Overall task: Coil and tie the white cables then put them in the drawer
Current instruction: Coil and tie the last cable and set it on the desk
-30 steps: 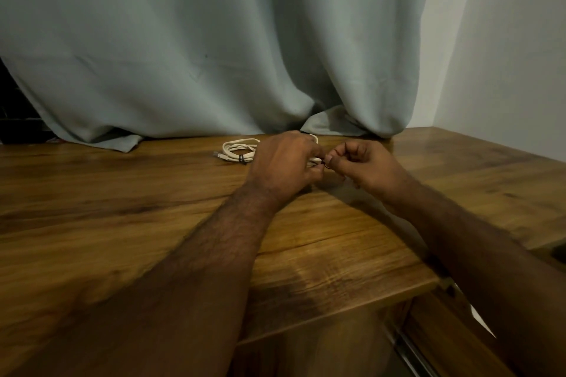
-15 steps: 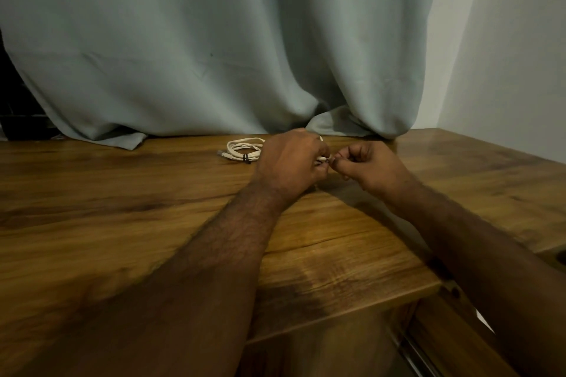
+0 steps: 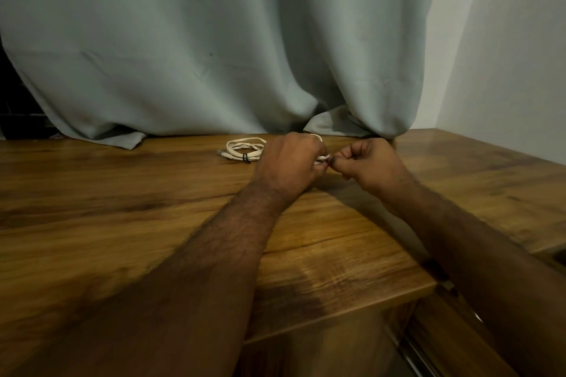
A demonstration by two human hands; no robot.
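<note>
The white cable (image 3: 321,159) sits bunched in your left hand (image 3: 289,164) above the tabletop (image 3: 122,208) so your right hand (image 3: 372,164) can pinch its tie, beside 1 tied coil (image 3: 245,150) parked near the curtain (image 3: 214,40).

Left hand (image 3: 289,164) covers nearly all of the white cable (image 3: 322,159) it grips; only a short bit shows at the knuckles. Right hand (image 3: 372,162) pinches something too small to tell. Drawer (image 3: 441,337), near right, is cut off by the bottom edge. Both forearms run out of frame.
</note>
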